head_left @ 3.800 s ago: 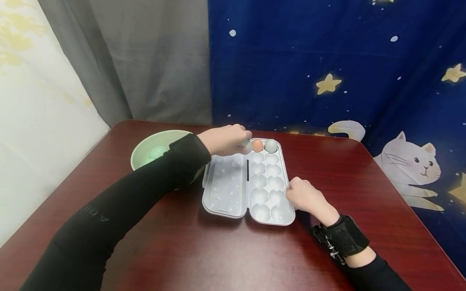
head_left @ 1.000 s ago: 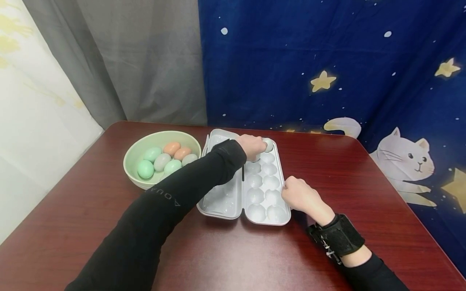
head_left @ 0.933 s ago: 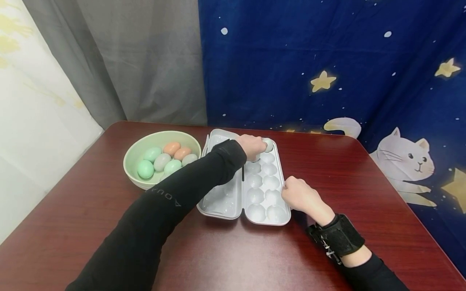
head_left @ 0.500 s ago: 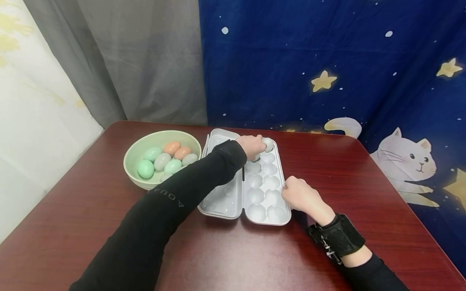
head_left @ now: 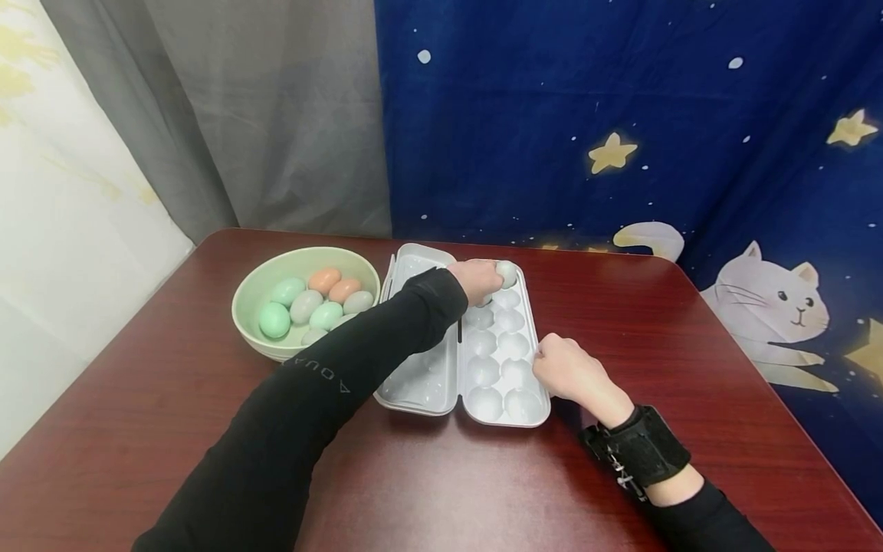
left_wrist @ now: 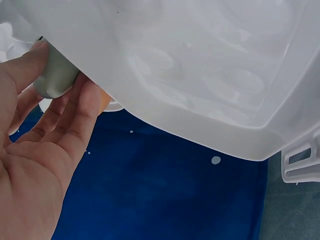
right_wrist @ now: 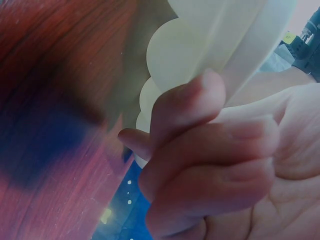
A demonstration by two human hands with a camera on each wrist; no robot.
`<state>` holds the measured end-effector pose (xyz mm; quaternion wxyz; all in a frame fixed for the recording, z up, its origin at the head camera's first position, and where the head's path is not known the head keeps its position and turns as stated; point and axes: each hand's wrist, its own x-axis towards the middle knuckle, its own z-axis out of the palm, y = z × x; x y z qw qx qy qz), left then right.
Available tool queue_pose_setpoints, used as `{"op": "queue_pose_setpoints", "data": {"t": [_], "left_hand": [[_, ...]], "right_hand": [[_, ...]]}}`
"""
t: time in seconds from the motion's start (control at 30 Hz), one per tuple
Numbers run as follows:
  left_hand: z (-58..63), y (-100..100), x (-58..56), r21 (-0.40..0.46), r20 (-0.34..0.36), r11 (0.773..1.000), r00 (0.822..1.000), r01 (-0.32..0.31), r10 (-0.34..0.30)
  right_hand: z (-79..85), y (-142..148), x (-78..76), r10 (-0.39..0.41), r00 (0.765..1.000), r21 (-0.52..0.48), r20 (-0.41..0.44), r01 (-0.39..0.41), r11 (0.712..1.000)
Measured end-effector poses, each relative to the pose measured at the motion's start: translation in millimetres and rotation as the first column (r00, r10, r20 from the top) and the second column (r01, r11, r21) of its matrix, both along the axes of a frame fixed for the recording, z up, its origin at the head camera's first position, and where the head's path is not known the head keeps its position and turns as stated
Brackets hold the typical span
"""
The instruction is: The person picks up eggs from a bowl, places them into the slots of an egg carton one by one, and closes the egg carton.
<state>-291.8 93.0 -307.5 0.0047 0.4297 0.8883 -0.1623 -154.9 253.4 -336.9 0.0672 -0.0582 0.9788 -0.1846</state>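
My left hand [head_left: 477, 280] reaches over the far end of an open white egg carton [head_left: 461, 368]. Its thumb and fingers pinch a grey-green egg [left_wrist: 57, 77], which shows only partly below the hand in the head view, at the left column's second cup. A pale grey egg [head_left: 507, 274] sits in the far right cup. Beside the left fingertips, an orange egg [left_wrist: 104, 101] peeks out in the left wrist view; the hand hides it from the head camera. My right hand [head_left: 576, 372], fingers curled, holds the carton's right rim [right_wrist: 240, 55].
Left of the carton stands a light green bowl [head_left: 243, 318] with several green, grey and orange eggs. Both rest on a dark red wooden table [head_left: 428, 483]. Grey curtain [head_left: 290, 115] and blue star-patterned cloth [head_left: 497, 115] hang behind it.
Since the earliest frame, my left hand has carried the egg rightward and nearer, from the carton's far left to the cups. Over the last second it stays nearly still; the right hand keeps its place.
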Motion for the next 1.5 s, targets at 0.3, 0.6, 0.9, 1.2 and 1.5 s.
{"op": "queue_pose_setpoints", "data": {"t": [0.3,0.6,0.9,1.2,1.5], "left_hand": [[-3.0,-1,-2.3,0.005,-0.024,0.999,0.999,0.036,-0.036],[-0.7,-4,-1.4,0.023,-0.020,0.998,0.998,0.052,-0.051],[-3.4,-5,-1.1,0.039,-0.057,0.996,0.995,0.082,-0.079],[-1.7,-7,0.0,0.073,-0.035,0.995,0.997,0.071,-0.068],[8.6,-21,2.7,0.139,0.043,0.990,0.999,-0.008,0.002]], "right_hand": [[0.6,-1,0.6,-0.007,1.000,0.001,0.006,0.007,1.000],[1.5,-2,1.1,-0.011,1.000,0.001,0.008,0.011,1.000],[1.7,-2,0.6,-0.006,1.000,0.001,0.007,0.006,1.000],[2.2,-2,2.0,-0.008,1.000,0.005,0.009,0.008,1.000],[3.5,-3,3.6,-0.009,1.000,0.006,0.009,0.009,1.000]]}}
